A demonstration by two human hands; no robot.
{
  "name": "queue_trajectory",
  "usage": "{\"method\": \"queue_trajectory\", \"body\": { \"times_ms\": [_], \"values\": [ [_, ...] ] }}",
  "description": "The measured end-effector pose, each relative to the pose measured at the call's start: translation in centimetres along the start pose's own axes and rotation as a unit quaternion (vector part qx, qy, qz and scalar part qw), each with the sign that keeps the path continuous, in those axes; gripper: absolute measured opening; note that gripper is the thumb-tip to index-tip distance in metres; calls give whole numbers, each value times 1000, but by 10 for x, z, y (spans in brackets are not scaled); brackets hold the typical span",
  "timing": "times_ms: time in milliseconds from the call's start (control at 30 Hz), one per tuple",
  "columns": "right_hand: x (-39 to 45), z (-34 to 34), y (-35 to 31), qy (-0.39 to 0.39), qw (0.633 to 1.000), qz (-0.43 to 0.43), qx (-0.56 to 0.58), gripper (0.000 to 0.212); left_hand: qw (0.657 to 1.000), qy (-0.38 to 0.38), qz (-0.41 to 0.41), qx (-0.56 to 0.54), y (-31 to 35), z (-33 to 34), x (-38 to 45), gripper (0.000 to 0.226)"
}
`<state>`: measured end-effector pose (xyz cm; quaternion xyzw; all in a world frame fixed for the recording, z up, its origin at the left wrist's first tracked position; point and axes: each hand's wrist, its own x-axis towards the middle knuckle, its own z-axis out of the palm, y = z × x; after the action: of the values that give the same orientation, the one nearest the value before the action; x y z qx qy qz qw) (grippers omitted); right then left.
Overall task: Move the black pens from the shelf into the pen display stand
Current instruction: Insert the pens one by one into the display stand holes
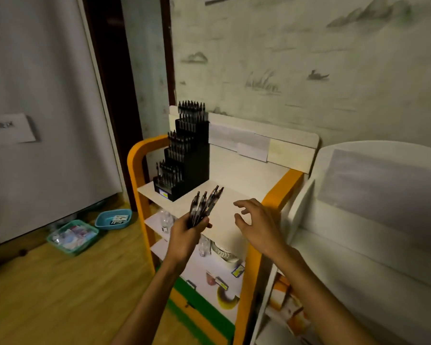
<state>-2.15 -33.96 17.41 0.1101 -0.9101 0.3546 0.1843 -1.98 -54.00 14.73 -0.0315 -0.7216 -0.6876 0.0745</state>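
1. A person's left hand (188, 230) gripped a fanned bunch of black pens (204, 206) above the front edge of the top shelf (229, 195), clicker ends pointing up and away towards the wall

2. The right hand (255, 224) hovered just beside the bunch, holding nothing, its fingers spread and loosely curved, apparently ready to draw out a single pen

3. The black tiered pen display stand (184, 155) stood at the shelf's back left corner, its upper steps already bristling with pens; in the dim light it was hard to tell which slots in the lowest tier were free

4. The loose fan looked the main hazard: pulling one pen from it could drag a neighbour out, and a dropped pen could roll off the shelf to the wooden floor (60, 295), near the two plastic baskets (95, 230)

5. A second risk lay at the stand itself: reaching over the crowded tiers with a full hand could knock seated pens askew or nudge the stand towards the orange side rail (139, 155)

6. Feeding a pen into an occupied slot would likely jam it against the one already there, so each slot wanted checking before a pen went in
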Motion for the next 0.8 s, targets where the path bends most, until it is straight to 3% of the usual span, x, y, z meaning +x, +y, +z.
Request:
{"method": "queue_trajectory", "body": {
  "times_ms": [433, 800],
  "values": [
    [122, 142, -14, -43, 998, 35, 0, 31, 999, 28, -15, -2, -44, -124, 136, 20],
    [250, 232, -14, 2, 998, 58, 12, 31, 998, -18, -49, 36, -70, -183, 287, 8]
  ]
}}
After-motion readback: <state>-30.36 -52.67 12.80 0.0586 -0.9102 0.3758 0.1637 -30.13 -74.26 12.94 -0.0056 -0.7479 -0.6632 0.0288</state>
